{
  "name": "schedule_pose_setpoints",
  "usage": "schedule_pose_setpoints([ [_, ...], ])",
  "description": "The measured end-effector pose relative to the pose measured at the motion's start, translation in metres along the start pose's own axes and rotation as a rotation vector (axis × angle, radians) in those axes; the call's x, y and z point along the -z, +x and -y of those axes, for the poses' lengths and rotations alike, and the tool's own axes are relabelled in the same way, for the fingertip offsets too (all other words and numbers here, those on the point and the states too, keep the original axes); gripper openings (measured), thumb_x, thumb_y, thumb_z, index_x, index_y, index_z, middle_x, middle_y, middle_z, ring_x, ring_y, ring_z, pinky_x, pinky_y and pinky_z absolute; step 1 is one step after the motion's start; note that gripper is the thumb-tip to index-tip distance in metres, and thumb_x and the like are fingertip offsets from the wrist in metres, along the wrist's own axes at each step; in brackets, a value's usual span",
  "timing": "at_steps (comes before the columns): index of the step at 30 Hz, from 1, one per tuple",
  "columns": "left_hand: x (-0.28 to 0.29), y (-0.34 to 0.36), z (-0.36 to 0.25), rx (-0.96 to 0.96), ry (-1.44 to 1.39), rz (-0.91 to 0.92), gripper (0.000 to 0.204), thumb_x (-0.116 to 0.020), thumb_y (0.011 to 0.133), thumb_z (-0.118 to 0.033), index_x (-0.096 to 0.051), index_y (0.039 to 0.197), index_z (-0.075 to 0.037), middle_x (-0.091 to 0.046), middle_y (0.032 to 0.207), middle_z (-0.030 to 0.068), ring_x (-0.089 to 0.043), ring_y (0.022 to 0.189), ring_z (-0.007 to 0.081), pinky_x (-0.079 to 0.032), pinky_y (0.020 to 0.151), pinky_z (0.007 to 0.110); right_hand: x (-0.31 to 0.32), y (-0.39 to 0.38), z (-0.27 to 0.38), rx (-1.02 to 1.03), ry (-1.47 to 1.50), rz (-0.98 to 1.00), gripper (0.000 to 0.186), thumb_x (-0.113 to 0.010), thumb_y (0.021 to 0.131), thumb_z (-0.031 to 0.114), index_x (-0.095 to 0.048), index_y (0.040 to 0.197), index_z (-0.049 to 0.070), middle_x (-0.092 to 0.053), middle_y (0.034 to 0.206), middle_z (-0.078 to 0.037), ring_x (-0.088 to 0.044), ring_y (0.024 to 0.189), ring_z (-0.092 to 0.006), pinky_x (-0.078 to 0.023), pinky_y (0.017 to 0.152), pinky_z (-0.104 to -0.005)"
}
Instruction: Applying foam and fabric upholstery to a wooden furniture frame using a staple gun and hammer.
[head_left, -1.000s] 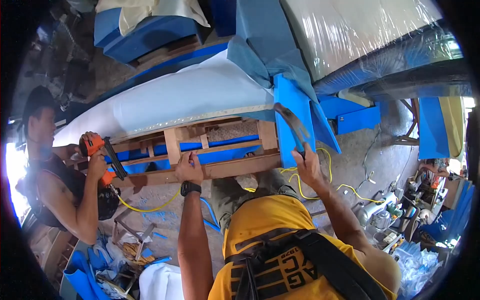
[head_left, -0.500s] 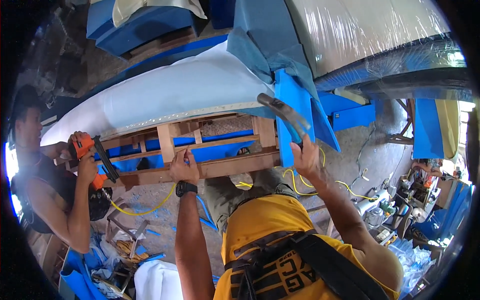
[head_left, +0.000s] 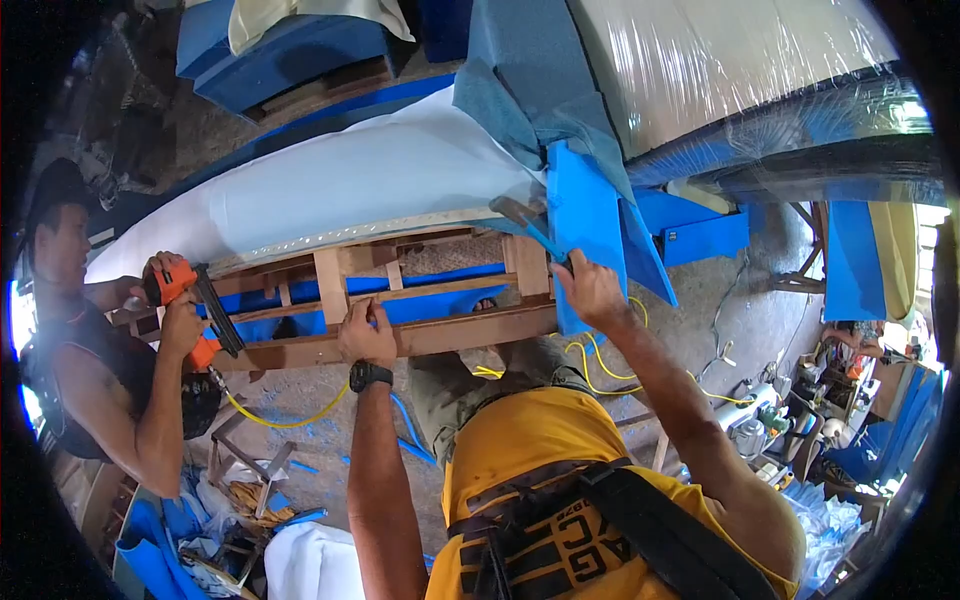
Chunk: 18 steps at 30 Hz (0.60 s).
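Head view — right grip closed round hammer; left grip on wooden rail, hold unclear; dark lettering on yellow shirt.

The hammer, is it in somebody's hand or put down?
In a hand: the right hand grips the hammer, whose head sticks out past the fist.

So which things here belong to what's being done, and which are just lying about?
Seemingly in use:
hammer, in the right hand's fingers
wooden frame, touched by the left hand's fingers
white padding along the frame
orange nail gun, held by a co-worker
its yellow hose

Seemingly just lying about:
crumpled clear plastic, lower right
blue sheet, lower left
white bundle, lower edge
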<state>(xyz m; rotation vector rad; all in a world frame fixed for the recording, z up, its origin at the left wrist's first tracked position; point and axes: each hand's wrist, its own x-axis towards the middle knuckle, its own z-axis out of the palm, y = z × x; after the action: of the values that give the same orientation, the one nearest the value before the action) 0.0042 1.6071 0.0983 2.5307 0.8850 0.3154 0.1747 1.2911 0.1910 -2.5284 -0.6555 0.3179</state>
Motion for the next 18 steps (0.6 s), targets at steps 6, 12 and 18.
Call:
schedule_pose_setpoints([
  [6, 0.000, -0.004, -0.003, 0.097, -0.054, 0.000, 0.019, -0.060, 0.089, -0.026, -0.069, 0.091, -0.009, -0.066, 0.077, 0.0098, -0.064, 0.074, 0.0324, -0.051, 0.068, 0.045, -0.004, 0.001, 0.002, 0.079, 0.164, -0.089, 0.022, -0.058, 0.095, 0.022, -0.052, 0.102, 0.002, -0.062, 0.075, -0.023, -0.061, 0.067, -0.0463, -0.047, 0.057, -0.0548],
  [12, -0.003, -0.003, 0.002, 0.058, -0.017, -0.010, 0.018, -0.060, 0.089, -0.027, -0.068, 0.089, -0.010, -0.066, 0.076, 0.0099, -0.063, 0.073, 0.0329, -0.051, 0.069, 0.047, -0.014, 0.013, 0.002, 0.016, -0.068, 0.112, 0.023, -0.059, 0.095, 0.021, -0.051, 0.101, 0.001, -0.061, 0.073, -0.025, -0.061, 0.068, -0.0471, -0.047, 0.056, -0.0536],
  [18, -0.003, -0.004, 0.002, 0.061, 0.016, -0.002, 0.017, -0.060, 0.088, -0.026, -0.069, 0.093, -0.012, -0.067, 0.080, 0.0107, -0.064, 0.077, 0.0336, -0.051, 0.071, 0.047, -0.017, 0.013, 0.017, 0.118, 0.118, -0.041, 0.021, -0.061, 0.093, 0.020, -0.052, 0.100, 0.003, -0.061, 0.072, -0.025, -0.060, 0.066, -0.0467, -0.046, 0.054, -0.0529],
])
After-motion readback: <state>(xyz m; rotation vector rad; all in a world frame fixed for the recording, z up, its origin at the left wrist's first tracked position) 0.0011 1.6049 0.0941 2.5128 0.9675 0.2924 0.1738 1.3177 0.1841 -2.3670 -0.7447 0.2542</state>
